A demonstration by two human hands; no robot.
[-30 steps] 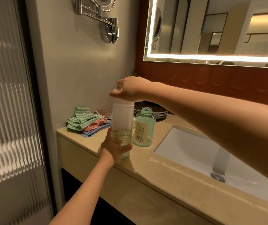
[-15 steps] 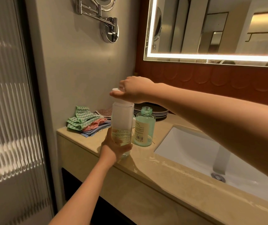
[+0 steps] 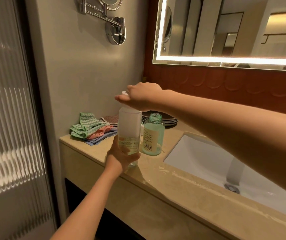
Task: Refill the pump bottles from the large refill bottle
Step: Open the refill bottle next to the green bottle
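Frosted white, the tall bottle (image 3: pixel 130 125) stands upright on the beige worktop (image 3: pixel 173 179), the left hand (image 3: pixel 121 156) with its grip clamped round the base, the right hand (image 3: pixel 138 97) with its grip closed over the white cap (image 3: pixel 124 93), just beside an uncapped teal bottle (image 3: pixel 153 135).

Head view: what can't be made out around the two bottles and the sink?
All in the head view:
- Top of the tall white bottle: the right hand covers it, so cap or pump cannot be told.
- Its lower part: wrapped by the left hand.
- Label print on the green bottle: too small to read.
- Sink: cut off by the right forearm and the frame's right edge.
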